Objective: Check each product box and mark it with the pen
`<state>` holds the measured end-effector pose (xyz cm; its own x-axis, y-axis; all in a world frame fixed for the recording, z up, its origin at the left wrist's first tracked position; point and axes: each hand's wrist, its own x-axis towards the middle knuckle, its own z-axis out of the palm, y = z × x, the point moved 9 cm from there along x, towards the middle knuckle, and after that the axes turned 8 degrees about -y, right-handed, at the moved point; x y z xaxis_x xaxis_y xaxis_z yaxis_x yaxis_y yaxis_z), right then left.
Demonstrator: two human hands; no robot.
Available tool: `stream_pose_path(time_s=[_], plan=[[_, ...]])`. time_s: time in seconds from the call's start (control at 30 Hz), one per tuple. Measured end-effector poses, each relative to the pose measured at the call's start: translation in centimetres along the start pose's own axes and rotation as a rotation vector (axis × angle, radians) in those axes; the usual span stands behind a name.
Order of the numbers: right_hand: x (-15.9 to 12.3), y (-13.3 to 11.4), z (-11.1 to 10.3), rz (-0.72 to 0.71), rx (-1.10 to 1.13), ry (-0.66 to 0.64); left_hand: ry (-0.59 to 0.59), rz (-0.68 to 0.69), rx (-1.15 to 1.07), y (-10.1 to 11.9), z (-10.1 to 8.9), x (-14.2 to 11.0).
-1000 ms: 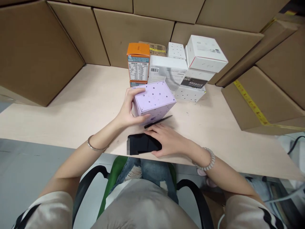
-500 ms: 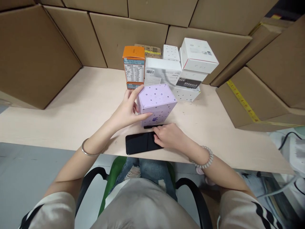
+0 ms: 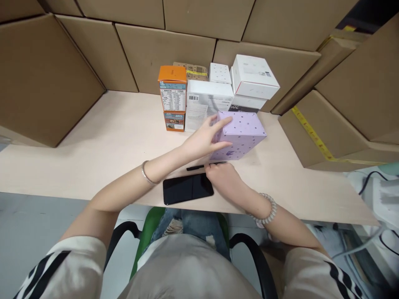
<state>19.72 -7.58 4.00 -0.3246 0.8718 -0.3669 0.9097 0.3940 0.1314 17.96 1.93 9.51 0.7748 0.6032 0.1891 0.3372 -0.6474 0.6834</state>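
A lilac box with small dark dots (image 3: 245,143) stands on the table, in front of the white boxes. My left hand (image 3: 207,139) grips its left side, with one finger over the top and the thumb along the front face. Below the box lies a slim black pen (image 3: 195,168), partly covered by my right hand (image 3: 225,176). The fingers of that hand are curled closed around the pen's middle. A black smartphone (image 3: 187,189) rests screen-up near the table's front edge, just left of my right hand.
Behind stand two stacked orange boxes (image 3: 173,89), a wide white box (image 3: 210,93), a small dotted white box (image 3: 220,73) and a stacked white box (image 3: 255,77). Large cardboard boxes (image 3: 165,54) wall the back and both sides of the wooden table (image 3: 124,133).
My left hand and the lilac box have moved right, uncovering the lower orange box. My right hand has shifted slightly off the phone and stays at the pen.
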Motion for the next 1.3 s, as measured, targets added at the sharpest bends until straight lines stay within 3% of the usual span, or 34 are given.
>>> stream_pose_path(time_s=[0.23,0.43,0.53,0.7,0.9,1.1,1.2,1.3], plan=[[0.6,1.7,0.0,0.049,0.031,-0.019,0.041,0.175,0.199,0.6,2.3,4.3],[0.9,2.4,0.4,0.062,0.044,-0.010,-0.022,0.170,0.356,1.1,3.7,6.9],[0.9,2.6,0.5,0.066,0.049,-0.010,0.001,0.186,0.427,1.5,3.8,7.6],[1.2,2.7,0.6,0.067,0.048,-0.012,0.011,0.135,0.508,1.0,4.1,8.2],[1.4,2.8,1.0,0.064,0.039,-0.018,0.072,0.174,0.547,1.0,4.3,8.4],[1.3,2.8,1.1,0.068,0.028,-0.017,0.050,0.133,0.567,1.4,4.0,8.2],[1.3,2.7,1.0,0.070,0.023,-0.020,0.093,0.201,0.561,2.0,3.1,7.2],[1.3,2.7,1.0,0.076,0.020,-0.032,0.208,0.227,0.557,1.9,1.1,6.2]])
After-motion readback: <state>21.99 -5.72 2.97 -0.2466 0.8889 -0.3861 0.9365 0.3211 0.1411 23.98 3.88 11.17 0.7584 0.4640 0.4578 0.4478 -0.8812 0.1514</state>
